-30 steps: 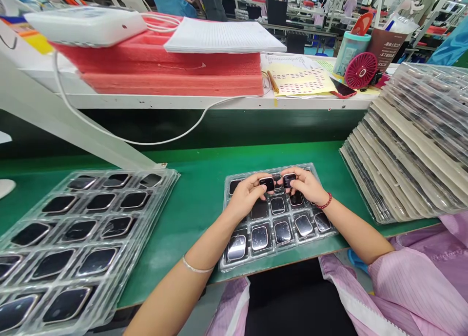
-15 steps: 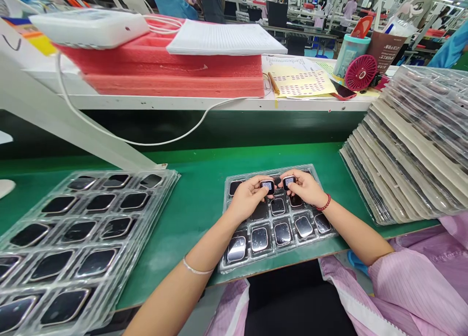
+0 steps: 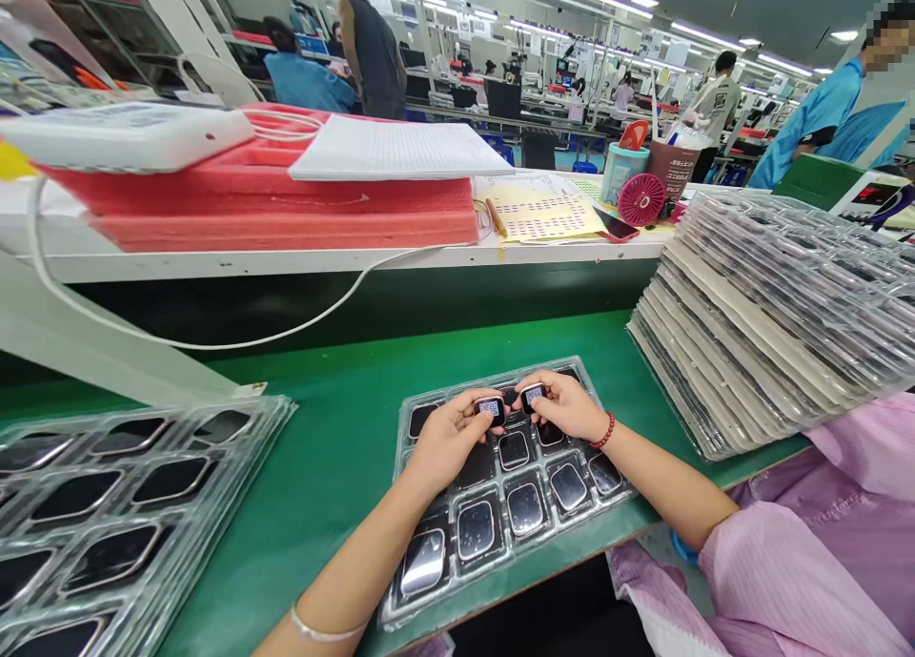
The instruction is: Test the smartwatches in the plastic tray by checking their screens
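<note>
My left hand (image 3: 449, 440) pinches a smartwatch body (image 3: 490, 410), a small dark rounded square with a white code showing on its face. Between the thumb and fingers of my right hand (image 3: 570, 407) is a second smartwatch body (image 3: 531, 397), likewise turned code side up. Both are held close together above the far part of a clear plastic tray (image 3: 480, 576). Several dark, glossy watch faces with light rims, such as this one (image 3: 527, 508), lie in the tray's pockets. My hands hide part of the far pockets.
At the left stands a stack of clear trays (image 3: 235, 476) with similar watch faces. A tall, leaning tray stack (image 3: 743, 352) is at the right. Behind, a white shelf (image 3: 321, 264) carries red foam (image 3: 286, 223), a notebook (image 3: 400, 147) and a pink fan (image 3: 641, 199). A white cable (image 3: 315, 325) hangs down.
The camera view has tilted up and shifted, so the bench appears lower and more of the room shows. Both hands still hold the two watch bodies, slightly tilted.
</note>
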Available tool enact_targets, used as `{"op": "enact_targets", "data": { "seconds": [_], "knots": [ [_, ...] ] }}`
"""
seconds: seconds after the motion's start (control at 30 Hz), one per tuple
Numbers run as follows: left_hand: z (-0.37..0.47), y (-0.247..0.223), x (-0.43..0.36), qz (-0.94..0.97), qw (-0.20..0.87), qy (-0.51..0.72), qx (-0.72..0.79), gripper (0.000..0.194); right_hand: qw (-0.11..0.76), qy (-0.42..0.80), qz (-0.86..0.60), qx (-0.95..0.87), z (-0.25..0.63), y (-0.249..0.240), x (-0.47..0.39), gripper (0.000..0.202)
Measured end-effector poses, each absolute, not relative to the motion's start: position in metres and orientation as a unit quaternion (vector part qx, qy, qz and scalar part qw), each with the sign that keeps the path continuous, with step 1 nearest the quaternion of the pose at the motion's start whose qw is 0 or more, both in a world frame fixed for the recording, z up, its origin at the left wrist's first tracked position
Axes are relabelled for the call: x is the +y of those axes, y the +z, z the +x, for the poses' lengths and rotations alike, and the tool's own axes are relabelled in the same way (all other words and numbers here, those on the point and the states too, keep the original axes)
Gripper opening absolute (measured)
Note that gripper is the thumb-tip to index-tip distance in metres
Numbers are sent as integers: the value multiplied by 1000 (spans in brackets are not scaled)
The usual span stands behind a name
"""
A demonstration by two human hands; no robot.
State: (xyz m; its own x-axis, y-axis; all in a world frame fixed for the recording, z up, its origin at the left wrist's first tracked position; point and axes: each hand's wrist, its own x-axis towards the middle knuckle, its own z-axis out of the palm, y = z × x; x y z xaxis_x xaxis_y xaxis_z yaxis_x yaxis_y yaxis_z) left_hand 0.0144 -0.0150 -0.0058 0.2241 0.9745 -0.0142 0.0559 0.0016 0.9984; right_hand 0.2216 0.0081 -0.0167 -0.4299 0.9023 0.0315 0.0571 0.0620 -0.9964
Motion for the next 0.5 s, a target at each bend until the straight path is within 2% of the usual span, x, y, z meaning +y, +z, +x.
{"op": "enact_targets", "data": {
  "seconds": [0.5],
  "knots": [
    [21, -12, -13, 562, 527, 451, 450, 33, 385, 555, -371, -638, 226, -19, 11, 28]
  ]
}}
